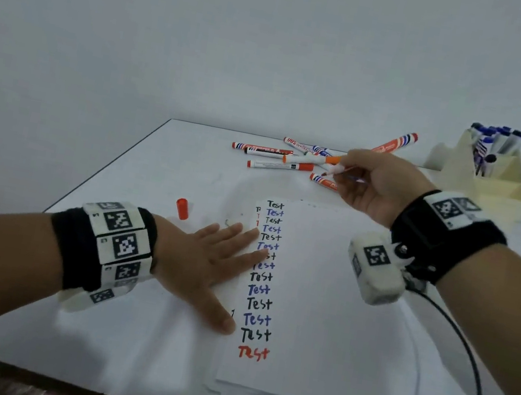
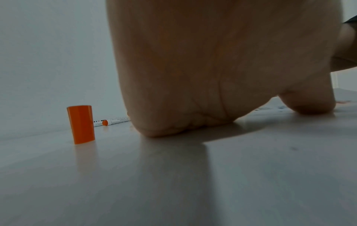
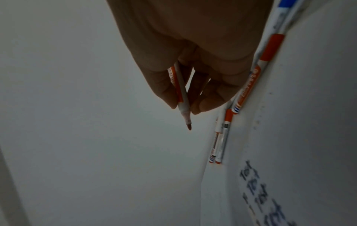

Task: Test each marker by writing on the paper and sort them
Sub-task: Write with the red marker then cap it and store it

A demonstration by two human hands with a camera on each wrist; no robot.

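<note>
Red "Test" is the last word on the paper [image 1: 319, 312] — my left hand [image 1: 205, 264] lies flat on it. My right hand [image 1: 372, 185] pinches the uncapped red marker [image 3: 180, 93] beyond the paper. Next I fetch the cap [image 1: 182, 208], left of the paper.

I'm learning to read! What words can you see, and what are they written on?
"Test": on the paper, handwritten down a column in black, blue and, at the bottom, red.
Print on the markers and on the marker in the right hand: too blurred to read.
Wristband squares: patterns, not words.
</note>
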